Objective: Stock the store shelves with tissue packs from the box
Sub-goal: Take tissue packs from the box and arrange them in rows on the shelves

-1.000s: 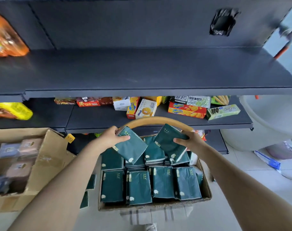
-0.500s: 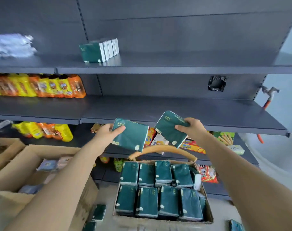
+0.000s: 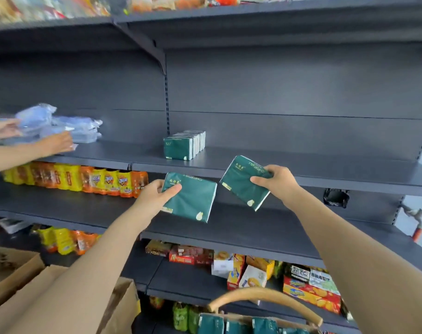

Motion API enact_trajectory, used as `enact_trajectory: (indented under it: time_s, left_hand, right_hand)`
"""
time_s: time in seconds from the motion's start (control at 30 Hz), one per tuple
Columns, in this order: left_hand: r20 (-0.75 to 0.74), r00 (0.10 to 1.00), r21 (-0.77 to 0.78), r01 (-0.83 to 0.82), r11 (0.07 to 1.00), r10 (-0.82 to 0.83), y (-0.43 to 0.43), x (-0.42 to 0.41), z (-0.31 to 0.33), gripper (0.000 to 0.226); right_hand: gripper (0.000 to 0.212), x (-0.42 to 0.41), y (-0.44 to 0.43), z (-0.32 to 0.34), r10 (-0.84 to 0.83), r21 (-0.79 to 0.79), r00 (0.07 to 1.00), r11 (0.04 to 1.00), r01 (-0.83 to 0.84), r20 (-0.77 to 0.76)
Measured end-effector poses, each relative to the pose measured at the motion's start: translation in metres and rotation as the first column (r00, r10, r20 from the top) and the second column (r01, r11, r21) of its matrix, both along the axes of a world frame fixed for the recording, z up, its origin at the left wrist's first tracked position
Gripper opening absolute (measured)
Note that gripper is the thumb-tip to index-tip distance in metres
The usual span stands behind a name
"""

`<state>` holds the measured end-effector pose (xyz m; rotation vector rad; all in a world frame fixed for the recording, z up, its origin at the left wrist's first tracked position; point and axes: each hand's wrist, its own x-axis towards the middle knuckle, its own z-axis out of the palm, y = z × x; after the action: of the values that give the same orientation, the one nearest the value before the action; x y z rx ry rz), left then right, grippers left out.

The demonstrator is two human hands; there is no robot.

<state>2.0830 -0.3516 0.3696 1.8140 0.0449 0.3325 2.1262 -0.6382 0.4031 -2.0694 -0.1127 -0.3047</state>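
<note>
Near edge, bottom of view: box (image 3: pixel 243 317) with more green tissue packs (image 3: pixel 211 323) standing in it, under a curved wooden handle (image 3: pixel 265 296).

Mid field: both arms are raised toward the shelving. The left hand (image 3: pixel 154 196) pinches the left pack (image 3: pixel 193 198) by its near short edge, thumb on top, fingers beneath. The right hand (image 3: pixel 277 182) grips the right pack (image 3: pixel 243 182) at its right corner, pack tilted. Both packs hang in the air in front of the target shelf's lip, touching neither it nor each other.

Far: target shelf (image 3: pixel 313 168) carries a row of packs (image 3: pixel 183 145) standing on edge, faces forward, near the upright. At far left another person's hand (image 3: pixel 58 142) handles clear-wrapped bundles (image 3: pixel 67 126), well apart from the row.

Judgement, step in hand: carry and place.
- Turn each pack upright before it crosses the lip, to match the row.
- Set one down at a time against the row's right end.
- The packs are soft, so press lightly or the row may topple.
</note>
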Motion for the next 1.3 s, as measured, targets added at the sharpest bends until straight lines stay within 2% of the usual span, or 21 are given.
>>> enact_trajectory:
  time_s: [0.2,0.37,0.5,0.63,0.7,0.83,1.0,1.13,1.3]
  left_hand:
    - [0.073,0.995,-0.051,0.069,0.996,-0.066,0.073,0.074,0.018,0.027]
    - [0.074,0.989,-0.045,0.133,0.990,-0.130,0.130,0.136,0.029,0.013]
    - [0.058,0.985,-0.051,0.167,0.985,-0.164,0.160,0.171,0.020,0.013]
    - [0.025,0.984,-0.081,0.180,0.980,-0.179,0.178,0.192,0.002,0.010]
    - [0.005,0.982,-0.081,0.186,0.979,-0.186,0.185,0.199,-0.005,0.010]
    - [-0.032,0.978,-0.047,0.203,0.978,-0.205,0.199,0.213,-0.013,0.011]
    - [-0.053,0.976,-0.022,0.210,0.978,-0.210,0.206,0.226,-0.015,0.013]
    - [-0.057,0.973,-0.042,0.222,0.974,-0.224,0.208,0.233,-0.015,0.013]
    - [-0.039,0.972,-0.086,0.229,0.970,-0.233,0.201,0.241,-0.015,0.013]
  right_hand:
    - [0.030,0.069,0.076,0.032,-0.024,-0.029,0.997,0.999,0.026,0.072]
    - [0.030,0.131,0.141,0.047,-0.042,-0.061,0.996,0.997,0.047,0.080]
    - [0.028,0.174,0.187,0.047,0.003,-0.251,0.996,0.968,0.019,0.087]
    - [0.046,0.219,0.224,0.039,0.025,-0.494,0.984,0.867,0.065,0.174]
    - [0.053,0.240,0.238,0.035,0.030,-0.546,0.982,0.835,0.077,0.185]
    - [0.057,0.269,0.255,0.027,0.030,-0.553,0.976,0.828,0.098,0.218]
    - [0.053,0.287,0.259,0.010,0.024,-0.640,0.969,0.755,0.143,0.245]
    - [0.052,0.291,0.257,0.011,0.021,-0.618,0.965,0.772,0.151,0.261]
    - [0.047,0.290,0.256,0.017,-0.030,-0.595,0.980,0.791,0.144,0.197]
